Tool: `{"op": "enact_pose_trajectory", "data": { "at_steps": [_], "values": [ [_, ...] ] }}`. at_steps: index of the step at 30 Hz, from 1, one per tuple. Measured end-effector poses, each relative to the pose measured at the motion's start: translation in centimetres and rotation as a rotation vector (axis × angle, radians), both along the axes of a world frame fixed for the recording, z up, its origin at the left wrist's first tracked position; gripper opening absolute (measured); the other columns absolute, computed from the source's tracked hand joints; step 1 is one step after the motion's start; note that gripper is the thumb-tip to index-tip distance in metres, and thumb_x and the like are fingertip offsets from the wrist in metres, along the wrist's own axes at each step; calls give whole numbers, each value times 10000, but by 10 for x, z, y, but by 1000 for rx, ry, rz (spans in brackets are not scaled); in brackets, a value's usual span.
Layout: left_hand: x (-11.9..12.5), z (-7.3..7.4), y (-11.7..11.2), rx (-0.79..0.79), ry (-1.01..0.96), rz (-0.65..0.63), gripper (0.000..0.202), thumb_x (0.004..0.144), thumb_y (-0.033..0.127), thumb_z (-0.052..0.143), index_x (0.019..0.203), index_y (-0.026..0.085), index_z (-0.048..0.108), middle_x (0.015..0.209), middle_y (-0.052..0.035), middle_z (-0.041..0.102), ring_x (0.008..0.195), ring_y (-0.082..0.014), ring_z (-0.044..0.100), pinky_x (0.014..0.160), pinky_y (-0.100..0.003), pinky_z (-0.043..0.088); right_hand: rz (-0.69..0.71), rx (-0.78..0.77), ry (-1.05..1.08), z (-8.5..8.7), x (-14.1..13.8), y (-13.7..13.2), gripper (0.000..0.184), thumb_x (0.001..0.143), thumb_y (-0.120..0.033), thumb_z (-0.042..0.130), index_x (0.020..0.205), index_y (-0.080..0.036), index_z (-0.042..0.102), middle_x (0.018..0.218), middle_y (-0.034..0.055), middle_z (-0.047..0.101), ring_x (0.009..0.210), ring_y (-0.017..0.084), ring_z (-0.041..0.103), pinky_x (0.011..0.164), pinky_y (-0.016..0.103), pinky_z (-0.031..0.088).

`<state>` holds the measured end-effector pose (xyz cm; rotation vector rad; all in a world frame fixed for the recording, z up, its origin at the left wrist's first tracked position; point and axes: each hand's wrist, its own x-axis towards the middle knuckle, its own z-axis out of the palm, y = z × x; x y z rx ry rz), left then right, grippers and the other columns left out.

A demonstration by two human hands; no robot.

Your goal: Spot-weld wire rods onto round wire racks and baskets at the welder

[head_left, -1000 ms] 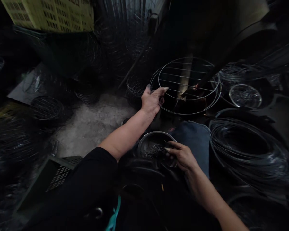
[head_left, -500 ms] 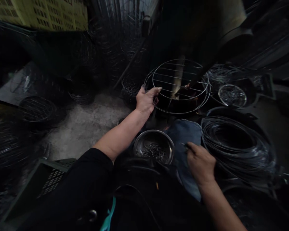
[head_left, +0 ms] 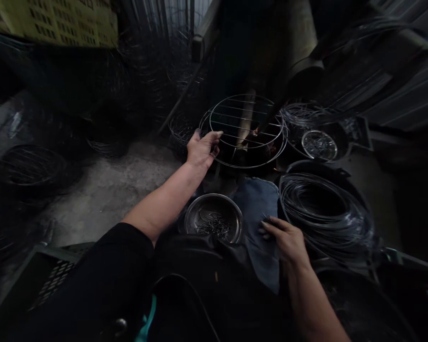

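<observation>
My left hand (head_left: 201,149) is closed on the near left rim of a round wire rack (head_left: 240,122), thumb on top. The rack has concentric rings and parallel bars, and it lies level beside a dark rod whose tip glows orange. My right hand (head_left: 288,237) is above my denim-covered leg (head_left: 257,194), thumb and fingers pinched on a small piece of wire; its exact shape is too dim to make out. Between my arms sits a steel bowl (head_left: 190,219) with many short bent wire pieces (head_left: 216,227) in it.
A tub to the right holds a big wire coil (head_left: 306,232). Behind it stands a small bowl (head_left: 319,145) of metal pieces. A yellow crate (head_left: 74,21) is at upper left, a green crate (head_left: 32,275) at lower left. A thick pipe (head_left: 303,33) slants down from above.
The view has swung to the right, so everything sits further left. My right hand has turned, its pinching fingers now pointing toward the bowl. My left hand still grips the rack.
</observation>
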<state>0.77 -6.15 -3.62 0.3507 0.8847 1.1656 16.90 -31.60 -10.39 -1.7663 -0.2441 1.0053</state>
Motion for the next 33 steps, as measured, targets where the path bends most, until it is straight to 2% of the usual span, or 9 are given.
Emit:
{"op": "enact_pose_trajectory", "data": {
  "at_steps": [6,10,14,20,25,29,31,33],
  "values": [
    [4,1,8,-10,22,28,567,530,99,818,1011,229,547,624,83,587,558,-85,561,536,-207,380,-7,47,47,2,3,8,481,325,-339,952,669,-133,685,541,41,678,464,171,654,393,201,486],
    [5,1,11,-7,16,35,533,505,107,838,938,224,551,632,79,599,565,-82,567,540,-208,390,-14,20,-54,-1,-2,9,454,394,-381,930,687,-133,686,550,49,687,477,163,654,433,212,515],
    [7,-1,13,-16,20,24,481,515,96,827,880,218,539,613,83,587,547,-71,553,536,-203,397,42,15,-161,-4,-5,5,446,457,-436,901,711,-147,675,545,43,681,474,163,644,449,231,517],
    [7,-3,13,-45,42,31,474,510,94,837,834,220,515,630,75,596,551,-73,560,522,-197,397,137,27,-110,1,-1,7,423,501,-453,885,685,-166,634,548,31,668,496,161,643,461,229,500],
    [3,0,13,-21,29,36,475,509,100,817,816,216,473,628,79,584,554,-73,560,520,-194,387,134,35,-108,2,-2,7,391,492,-423,884,713,-163,693,570,34,687,511,161,644,487,238,509],
    [0,-2,14,-17,33,23,509,491,116,812,830,219,447,611,91,564,546,-72,547,527,-194,384,107,-17,-114,-3,0,7,421,451,-413,899,748,-160,740,579,45,708,504,183,654,503,269,539],
    [0,-3,15,-7,38,14,527,480,124,816,838,219,441,614,93,559,549,-72,546,534,-195,384,86,-17,-102,1,2,15,457,416,-413,910,758,-155,752,592,52,716,506,200,661,502,290,550],
    [0,-4,15,4,45,16,527,484,128,810,843,217,435,616,93,557,544,-68,539,539,-194,382,118,48,-125,12,5,31,438,445,-418,904,760,-151,759,609,53,721,516,197,662,514,293,556]
  ]
}}
